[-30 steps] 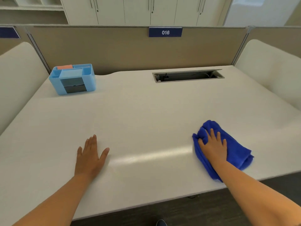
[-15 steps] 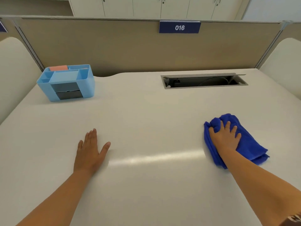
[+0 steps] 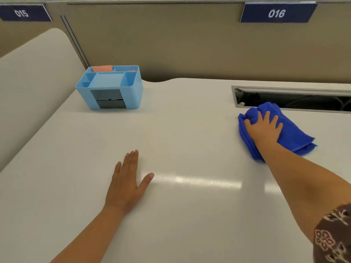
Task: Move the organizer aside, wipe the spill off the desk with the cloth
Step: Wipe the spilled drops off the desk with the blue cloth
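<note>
A light blue desk organizer (image 3: 114, 92) with several compartments and two dark drawers stands at the back left of the white desk (image 3: 180, 141). My right hand (image 3: 264, 130) presses down on a bunched blue cloth (image 3: 292, 133) at the right, just in front of the cable slot. My left hand (image 3: 127, 185) lies flat on the desk in the middle front, palm down, fingers apart, holding nothing. I cannot make out any spill on the surface.
An open metal-framed cable slot (image 3: 296, 99) is cut into the desk at the back right. A beige partition (image 3: 190, 44) with number signs 015 and 016 closes off the back. A curved white side panel (image 3: 34, 88) rises on the left.
My right hand has pushed the cloth away from me, from the front right of the desk up to the edge of the cable slot. The left hand stays flat in place. The view has moved closer.
</note>
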Demonstrator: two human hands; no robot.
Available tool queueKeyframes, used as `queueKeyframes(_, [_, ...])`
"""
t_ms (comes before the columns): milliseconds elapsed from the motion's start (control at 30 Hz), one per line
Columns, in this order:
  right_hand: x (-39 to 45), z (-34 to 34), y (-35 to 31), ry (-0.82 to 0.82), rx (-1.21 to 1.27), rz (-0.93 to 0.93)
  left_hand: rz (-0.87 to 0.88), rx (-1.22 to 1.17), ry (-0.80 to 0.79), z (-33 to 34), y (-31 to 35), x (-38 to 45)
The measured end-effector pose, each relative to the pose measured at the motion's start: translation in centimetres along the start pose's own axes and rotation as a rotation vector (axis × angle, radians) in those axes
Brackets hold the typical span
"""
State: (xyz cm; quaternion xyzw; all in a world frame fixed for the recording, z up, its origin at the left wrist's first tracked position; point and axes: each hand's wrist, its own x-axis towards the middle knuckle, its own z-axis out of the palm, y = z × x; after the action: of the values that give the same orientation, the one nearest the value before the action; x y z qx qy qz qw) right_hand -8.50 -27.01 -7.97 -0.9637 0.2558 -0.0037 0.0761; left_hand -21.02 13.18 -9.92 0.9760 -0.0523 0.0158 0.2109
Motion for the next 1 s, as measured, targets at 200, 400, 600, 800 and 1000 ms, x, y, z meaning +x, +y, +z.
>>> queueKeyframes(200, [1.4, 1.6, -9.4, -0.023, 0.002, -0.21, 0.007, 0.003, -0.006, -0.2, 0.0, -0.1])
queueKeyframes(400, [0.6, 3.1, -17.8, -0.087, -0.014, -0.498, 0.022, 0.0, 0.018, 0.0, -0.2, -0.2])
queueKeyframes(600, [-4.7, 4.2, -24.2, -0.154, -0.053, -0.835, 0.034, -0.042, 0.043, 0.0, -0.2, -0.1])
queueKeyframes(800, [-11.1, 4.9, -24.8, -0.181, -0.097, -1.09, 0.054, -0.215, 0.09, -0.5, 0.2, 0.0])
queueKeyframes(1000, [-17.8, 4.9, -22.1, -0.191, -0.078, -1.164, -0.021, -0.455, 0.204, -1.3, 0.2, -0.8])
